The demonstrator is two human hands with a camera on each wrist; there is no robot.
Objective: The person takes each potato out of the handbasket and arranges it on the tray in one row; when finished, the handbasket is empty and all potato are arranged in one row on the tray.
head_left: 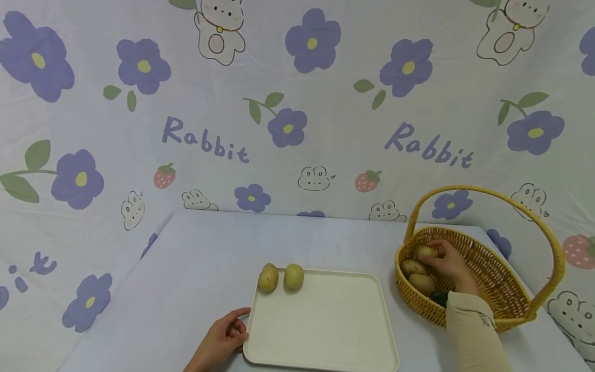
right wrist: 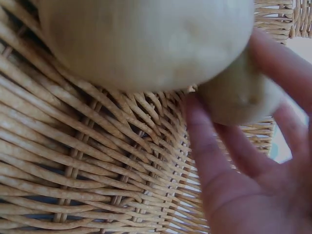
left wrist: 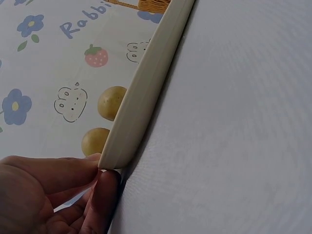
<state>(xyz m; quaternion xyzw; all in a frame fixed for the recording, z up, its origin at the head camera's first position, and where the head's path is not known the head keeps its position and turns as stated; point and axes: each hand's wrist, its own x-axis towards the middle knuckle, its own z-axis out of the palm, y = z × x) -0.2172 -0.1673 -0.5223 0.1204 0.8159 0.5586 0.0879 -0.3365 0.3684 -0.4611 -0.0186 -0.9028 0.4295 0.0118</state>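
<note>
My left hand (head_left: 220, 338) pinches the left rim of a cream rectangular tray (head_left: 325, 323); the left wrist view has thumb and fingers at its edge. Two yellowish potatoes, one oval (head_left: 268, 279) and one rounder (head_left: 294, 277), sit side by side in the tray's far left corner. Inside a wicker basket (head_left: 495, 258) on the right, my right hand (head_left: 450, 266) holds a potato (right wrist: 241, 95) between thumb and fingers. Closer to the right wrist camera is a larger, blurred potato (right wrist: 146, 44). Two more potatoes show beside the hand in the head view, the nearer one browner (head_left: 421, 284).
A dark green item (head_left: 439, 297) lies in the basket, partly hidden by the right sleeve (head_left: 476, 330). The basket's tall arched handle (head_left: 511, 199) rises over it. Behind the white-covered table (head_left: 186, 268) hangs a cloth backdrop (head_left: 334, 129) with flowers and rabbits.
</note>
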